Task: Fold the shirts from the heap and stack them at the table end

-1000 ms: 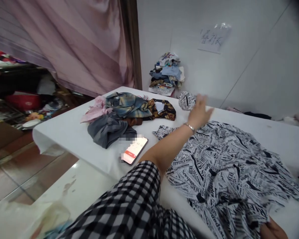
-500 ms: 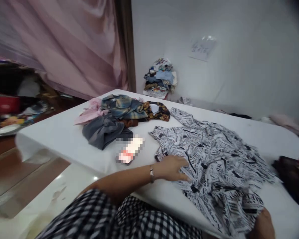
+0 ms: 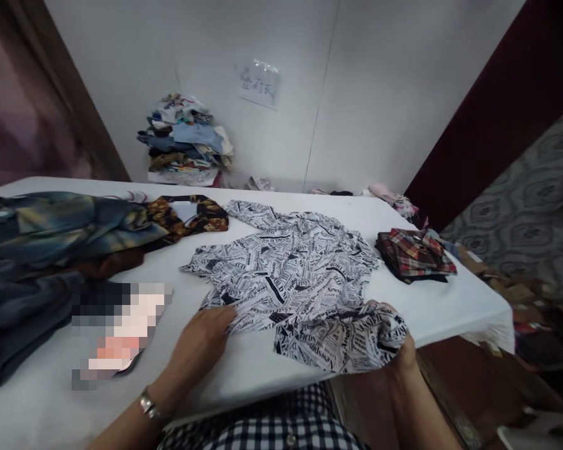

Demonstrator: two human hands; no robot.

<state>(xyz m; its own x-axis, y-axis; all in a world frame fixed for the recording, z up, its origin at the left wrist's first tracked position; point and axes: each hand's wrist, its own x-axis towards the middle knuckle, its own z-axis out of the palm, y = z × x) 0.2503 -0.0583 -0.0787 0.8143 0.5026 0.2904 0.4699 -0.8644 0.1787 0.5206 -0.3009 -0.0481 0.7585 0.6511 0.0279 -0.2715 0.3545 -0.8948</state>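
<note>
Newsprint-patterned shirt (image 3: pixel 286 275), thin and crumpled, held by both hands.

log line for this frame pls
left hand flat on newsprint shirt edge | right hand gripping its folded hem | plaid shirt folded at right | white table

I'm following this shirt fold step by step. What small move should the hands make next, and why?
Probably bring the right hand up and over, laying its bunched hem onto the newsprint shirt. The left hand already pins the near left edge on the white table, and the shirt lies mostly spread.
</note>
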